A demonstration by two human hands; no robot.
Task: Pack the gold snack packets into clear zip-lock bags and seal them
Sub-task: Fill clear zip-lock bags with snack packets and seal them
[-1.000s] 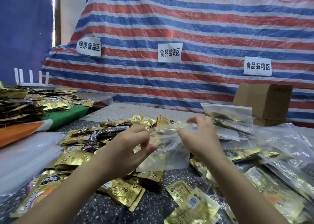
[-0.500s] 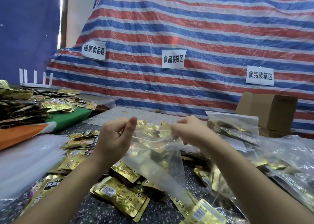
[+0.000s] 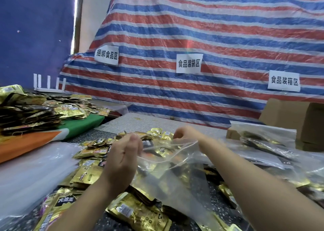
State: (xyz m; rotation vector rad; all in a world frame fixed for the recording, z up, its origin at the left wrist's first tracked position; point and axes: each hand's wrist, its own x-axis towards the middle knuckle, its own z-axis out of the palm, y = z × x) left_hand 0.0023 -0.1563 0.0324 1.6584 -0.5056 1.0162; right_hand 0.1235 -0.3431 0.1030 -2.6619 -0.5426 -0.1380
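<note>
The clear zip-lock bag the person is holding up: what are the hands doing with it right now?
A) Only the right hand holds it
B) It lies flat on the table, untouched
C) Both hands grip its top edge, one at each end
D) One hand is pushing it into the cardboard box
C: the left hand and the right hand each pinch an end of the top edge of the clear zip-lock bag, which hangs above the gold snack packets.

A striped tarp (image 3: 210, 37) hangs far behind; a cardboard box (image 3: 298, 118) sits far right, green cloth (image 3: 84, 123) left.
</note>
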